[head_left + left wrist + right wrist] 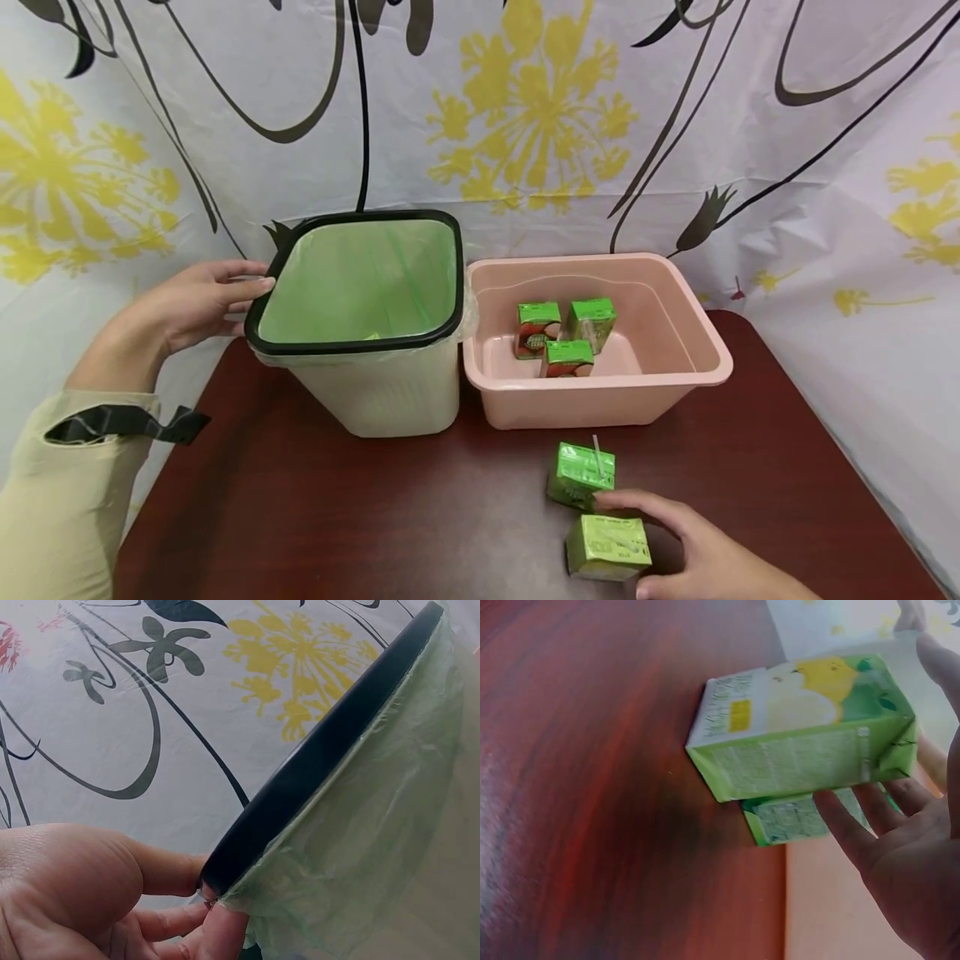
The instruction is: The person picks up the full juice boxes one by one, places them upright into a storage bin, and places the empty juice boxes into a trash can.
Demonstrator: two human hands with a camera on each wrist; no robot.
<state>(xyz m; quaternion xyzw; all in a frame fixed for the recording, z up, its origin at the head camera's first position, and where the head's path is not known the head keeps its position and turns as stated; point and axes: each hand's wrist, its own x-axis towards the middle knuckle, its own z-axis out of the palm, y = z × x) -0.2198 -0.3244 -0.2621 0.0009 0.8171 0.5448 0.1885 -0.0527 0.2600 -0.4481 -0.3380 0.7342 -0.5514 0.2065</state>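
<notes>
At the left, my left hand (pixel 198 300) grips the black rim (pixel 315 757) of a trash bin (pixel 390 396) lined with a green bag, thumb and fingers on either side of the rim. A yellow-green juice box (pixel 607 547) lies on the table by my right hand (pixel 708 554). That hand's thumb and fingers are spread around the box's right end. Just behind sits a brighter green juice box (pixel 581 475) with a straw sticking up, and the index fingertip is right at its corner. In the right wrist view the nearer carton (pixel 802 735) partly hides the other.
Right of the bin, a pink plastic tub (pixel 577 408) holds a few juice boxes (pixel 592 321) with green tops. Both containers stand at the back of the dark red table (pixel 337 517), before a white cloth (pixel 825 208) with yellow flowers.
</notes>
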